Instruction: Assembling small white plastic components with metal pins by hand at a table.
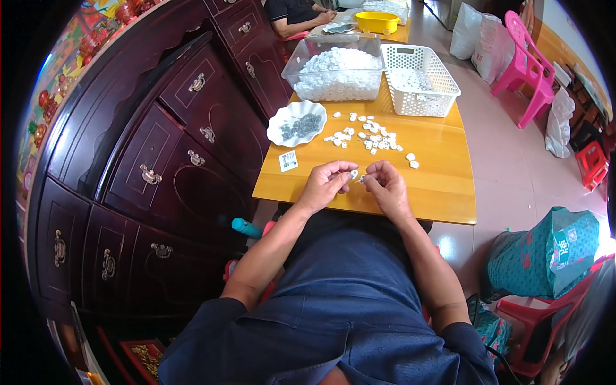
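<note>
Over the near edge of the wooden table (301, 186), my left hand (323, 185) pinches a small white plastic piece (353, 174) between thumb and fingertips. Close beside it, my right hand (389, 191) is closed on another small white piece (362, 179), partly hidden by the fingers. The two pieces are near each other with a narrow gap. Beyond my hands lie several loose white plastic pieces (378, 138). A white scalloped dish (274, 133) with small grey parts (301, 126) stands to the left, near a white square card (288, 161) with dark marks.
A clear bin (337, 90) full of white pieces and a white perforated basket (427, 104) stand at the table's far end. Dark wooden drawers (186, 135) line the left. A person (296, 19) sits farther off by a yellow tub (377, 23). Right: pink chair (529, 64), teal bag (526, 256).
</note>
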Demonstrator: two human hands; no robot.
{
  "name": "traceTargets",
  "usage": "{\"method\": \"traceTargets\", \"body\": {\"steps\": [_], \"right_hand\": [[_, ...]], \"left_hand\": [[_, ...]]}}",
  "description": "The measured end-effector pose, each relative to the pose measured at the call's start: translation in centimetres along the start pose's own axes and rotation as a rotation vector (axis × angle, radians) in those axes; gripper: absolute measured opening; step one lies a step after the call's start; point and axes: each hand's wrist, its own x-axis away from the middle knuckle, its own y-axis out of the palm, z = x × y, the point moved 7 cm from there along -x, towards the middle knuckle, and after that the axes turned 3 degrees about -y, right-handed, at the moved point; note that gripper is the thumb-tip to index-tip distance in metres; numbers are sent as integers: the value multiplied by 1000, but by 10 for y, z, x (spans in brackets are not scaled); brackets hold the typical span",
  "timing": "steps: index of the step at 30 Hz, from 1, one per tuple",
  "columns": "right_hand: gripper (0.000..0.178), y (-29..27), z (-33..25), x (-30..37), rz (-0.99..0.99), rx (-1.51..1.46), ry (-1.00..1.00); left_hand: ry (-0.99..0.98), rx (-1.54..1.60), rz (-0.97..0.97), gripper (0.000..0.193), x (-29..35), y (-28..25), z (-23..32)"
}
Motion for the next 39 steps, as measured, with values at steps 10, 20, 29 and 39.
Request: {"method": "traceTargets", "body": {"steps": [10, 20, 29, 39], "right_hand": [[14, 0, 3, 0, -9, 10, 11], [14, 5, 4, 2, 16, -103, 72], [15, 8, 7, 3, 19, -176, 153], [21, 11, 6, 8, 184, -393, 126]], "left_hand": [[-33, -10, -11, 23, 1, 5, -5], [-13, 19, -2, 23, 1, 6, -6], [3, -66, -18, 21, 2, 7, 4], [205, -316, 142, 38, 10, 18, 37]]}}
